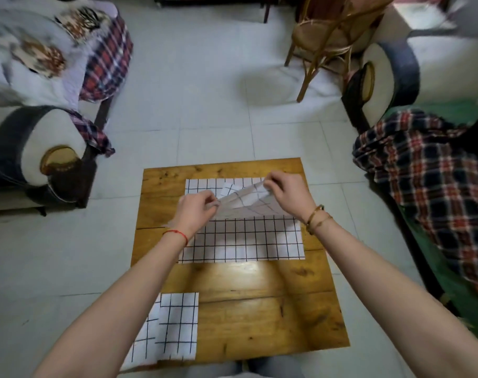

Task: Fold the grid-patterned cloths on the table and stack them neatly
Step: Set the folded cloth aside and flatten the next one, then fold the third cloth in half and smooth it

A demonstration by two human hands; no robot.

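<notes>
Here both hands [197, 204] [285, 190] pinch the cloth's [243, 238] far edge

**Bare arms, wrist ornaments**

Both forearms are bare, with no sleeves. The left hand [197, 207] has a thin red string around its wrist. The right hand [288, 193] wears golden bangles. Grey trousers show at the frame's bottom edge.

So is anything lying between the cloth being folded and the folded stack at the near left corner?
Nothing visible does. Both hands pinch the cloth; only bare table separates it from the stack.
</notes>
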